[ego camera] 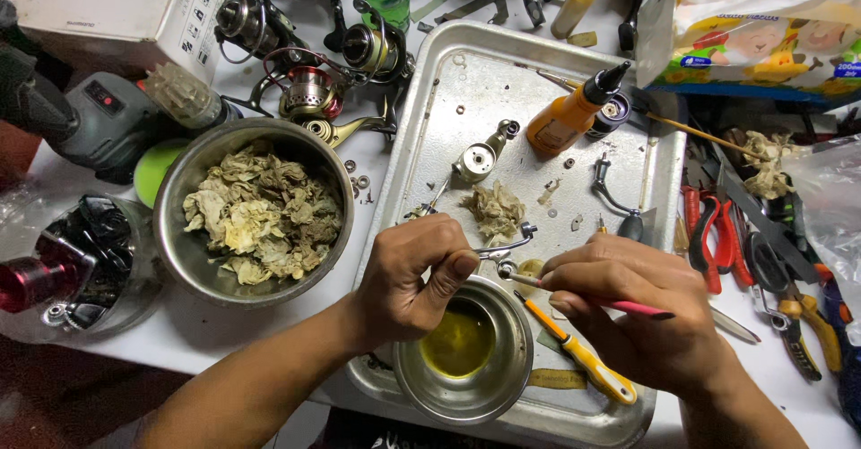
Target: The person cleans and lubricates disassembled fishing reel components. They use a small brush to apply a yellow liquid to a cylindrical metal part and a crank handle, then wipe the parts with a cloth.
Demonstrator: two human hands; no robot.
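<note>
My left hand [414, 274] pinches a small bent metal reel part [508, 248] over the steel tray [430, 135]. My right hand [632, 310] grips a thin red-handled brush [628, 305], its tip touching that part. Just below both hands stands a small steel bowl [502, 373] holding yellowish oil. A yellow-handled screwdriver [583, 359] lies under my right hand. On the tray farther away lie a crumpled dirty tissue [493, 209], a silver reel piece [478, 157] and an orange squeeze bottle [569, 115] with a black nozzle.
A large steel bowl [193, 261] of used tissues sits left of the tray. Fishing reels [309, 90] and a white box [117, 5] crowd the far left. Red pliers [708, 234] and other tools lie right. A tissue pack [762, 45] is far right.
</note>
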